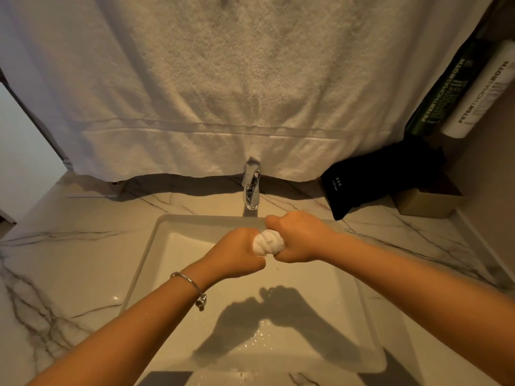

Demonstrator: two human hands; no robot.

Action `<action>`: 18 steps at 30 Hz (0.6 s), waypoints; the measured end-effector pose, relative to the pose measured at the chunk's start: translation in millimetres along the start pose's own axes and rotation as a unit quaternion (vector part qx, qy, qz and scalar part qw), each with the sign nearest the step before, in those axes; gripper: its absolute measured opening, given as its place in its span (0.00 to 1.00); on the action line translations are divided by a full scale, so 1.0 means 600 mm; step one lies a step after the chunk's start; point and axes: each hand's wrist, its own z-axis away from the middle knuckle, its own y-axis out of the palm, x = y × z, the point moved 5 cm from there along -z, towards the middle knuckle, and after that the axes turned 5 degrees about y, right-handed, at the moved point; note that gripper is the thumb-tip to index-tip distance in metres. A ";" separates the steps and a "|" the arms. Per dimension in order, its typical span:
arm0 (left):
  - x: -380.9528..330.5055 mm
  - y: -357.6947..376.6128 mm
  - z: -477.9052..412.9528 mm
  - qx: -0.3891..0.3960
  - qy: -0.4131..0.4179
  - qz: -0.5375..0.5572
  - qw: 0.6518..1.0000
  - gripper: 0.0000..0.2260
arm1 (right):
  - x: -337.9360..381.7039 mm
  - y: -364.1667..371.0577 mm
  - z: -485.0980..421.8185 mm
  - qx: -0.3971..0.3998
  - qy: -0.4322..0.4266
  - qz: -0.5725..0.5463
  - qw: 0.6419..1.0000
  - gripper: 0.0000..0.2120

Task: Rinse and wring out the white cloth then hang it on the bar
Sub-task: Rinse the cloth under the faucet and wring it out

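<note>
Cloth [267, 244] bunched between left hand [237, 253] and right hand [298, 236]

Lighting: dim, warm, from above; hard shadows of both arms on sink [156, 246] floor. Glare on faucet [251, 188]. Wide-angle bending at edges; slight softness overall.

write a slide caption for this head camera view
Both hands, left hand and right hand, twist the balled white cloth over the square sink below the faucet.

You can read "PETERTHOMASROTH" on the dark green tube [443, 93] and white tube [482, 93]; black pouch [381, 179] print illegible.
</note>
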 end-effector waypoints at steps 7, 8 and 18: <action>0.002 -0.062 0.018 0.013 0.063 0.216 0.974 0.08 | -0.023 -0.003 0.068 -0.041 0.066 -0.391 0.917 0.23; -0.001 -0.068 0.019 -0.005 0.074 0.236 0.969 0.08 | -0.026 -0.006 0.074 -0.041 0.076 -0.421 0.903 0.21; -0.020 -0.083 0.034 -0.074 0.097 0.405 0.906 0.10 | -0.003 0.008 0.097 0.136 0.137 -0.702 0.685 0.18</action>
